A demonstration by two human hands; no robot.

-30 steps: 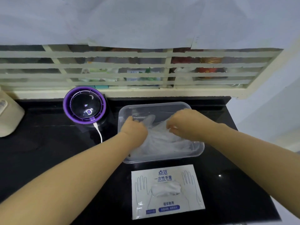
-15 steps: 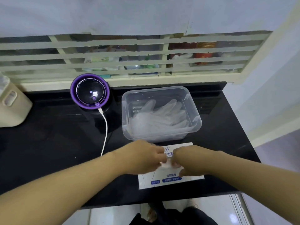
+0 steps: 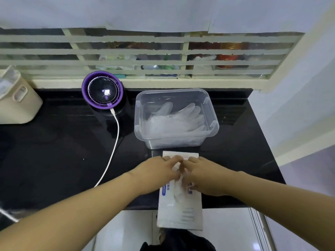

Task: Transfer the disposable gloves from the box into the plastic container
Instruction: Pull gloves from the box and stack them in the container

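Left hand (image 3: pixel 157 171) and right hand (image 3: pixel 203 176) meet fingertip to fingertip over the box (image 3: pixel 181 214). The fingers are curled inward, and both hands pinch a pale glove (image 3: pixel 178 185) at the opening in its top. The box lies at the near edge of a black counter (image 3: pixel 54 160), with its near end jutting past the edge. I cannot tell whether it rests there or is lifted. Just beyond it, almost touching, stands the clear container (image 3: pixel 214 124), lid off. Inside is a loose heap of gloves (image 3: pixel 174 122), fingers fanned toward the right wall.

Judging by that heap, the gloves are thin film: nearly weightless, limp, clingy and easy to tear. They are likely to come out several at a time. A pinch on the bunched part at the opening looks like the best hold. The light box may slide or lift with the pull, so one hand might need to steady it.

Motion blur smears the fingertips, so which fingers hold the film is unclear. The hands cover the opening and most of the print, and how many gloves are inside is hidden. Both forearms run out of view at the bottom. To the left sit a purple gadget (image 3: pixel 102 91) with a white cable (image 3: pixel 116 138), and a beige tub (image 3: pixel 18 105) cut off by the edge.
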